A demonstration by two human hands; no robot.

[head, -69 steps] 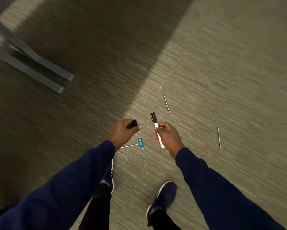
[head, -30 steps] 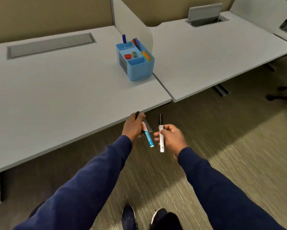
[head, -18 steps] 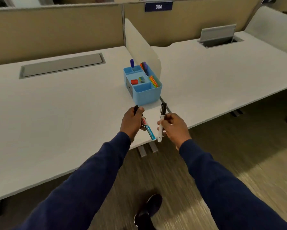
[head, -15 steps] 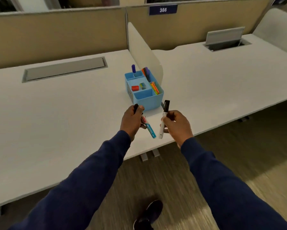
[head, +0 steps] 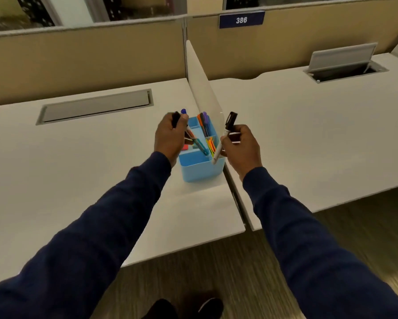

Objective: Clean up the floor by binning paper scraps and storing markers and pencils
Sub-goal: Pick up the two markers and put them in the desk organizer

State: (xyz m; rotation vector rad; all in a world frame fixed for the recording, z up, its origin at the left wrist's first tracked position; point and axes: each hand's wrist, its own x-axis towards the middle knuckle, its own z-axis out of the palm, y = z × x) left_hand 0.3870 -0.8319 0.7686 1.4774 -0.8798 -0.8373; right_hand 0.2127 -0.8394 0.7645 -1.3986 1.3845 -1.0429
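Standing at the white desk with a marker in each fist, and the way I see it the trick here is just not rushing the drop. Tip each one tail-down over an open slot and let it slide in, don't toss it, or it'll bounce back to the floor. My left hand is wrapped tight round the teal-barrelled marker with the black cap. The cap pokes out the top of my fist and the tail slants down over the light blue plastic desk caddy, so I'd let that one go first. The caddy's back slots already hold some orange and purple pens, so aim for a gap. My right hand is curled round the white marker with the black cap, its tail right at the caddy's right front corner.
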